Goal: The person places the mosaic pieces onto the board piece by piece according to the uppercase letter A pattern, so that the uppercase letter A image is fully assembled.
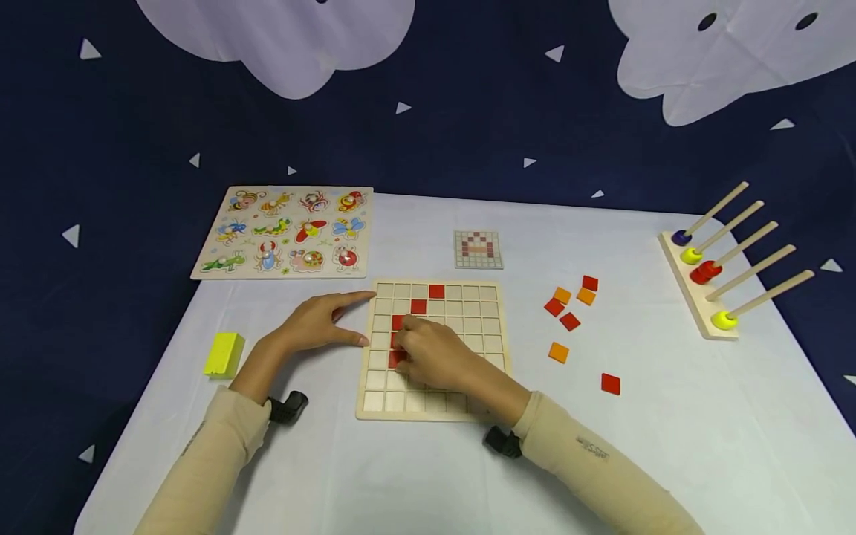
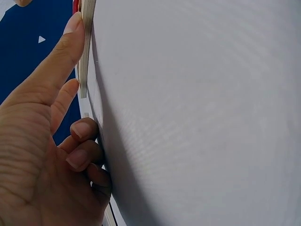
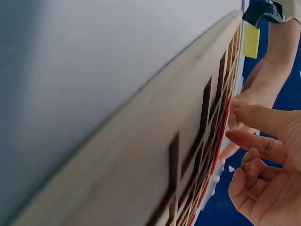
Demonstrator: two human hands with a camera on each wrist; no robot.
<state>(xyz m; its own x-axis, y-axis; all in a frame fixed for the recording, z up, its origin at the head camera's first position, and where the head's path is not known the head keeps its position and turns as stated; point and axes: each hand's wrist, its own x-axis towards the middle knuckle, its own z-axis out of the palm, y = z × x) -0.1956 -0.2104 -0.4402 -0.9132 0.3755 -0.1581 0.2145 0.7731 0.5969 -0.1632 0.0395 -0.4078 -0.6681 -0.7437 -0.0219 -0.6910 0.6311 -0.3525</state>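
A wooden grid board (image 1: 364, 394) lies on the table with several red square tiles (image 1: 437, 291) in its cells. My left hand (image 1: 314, 321) is at the board's left side, index finger and thumb spread and touching its edge; in the left wrist view the other fingers (image 2: 84, 155) curl loosely. Over the board's left part, my right hand (image 1: 435, 353) touches the column of red tiles with thumb and index fingertips set apart, hiding part of them. The right wrist view shows this thumb (image 3: 254, 115) against the red tiles, with no tile visibly lifted.
Right of the board lie loose red tiles (image 1: 611, 383) and orange tiles (image 1: 559, 352). A small pattern card (image 1: 478, 261) is behind it. Also around are an insect puzzle (image 1: 287, 232), a yellow block (image 1: 224, 355) and a peg stand (image 1: 702, 297) with coloured beads.
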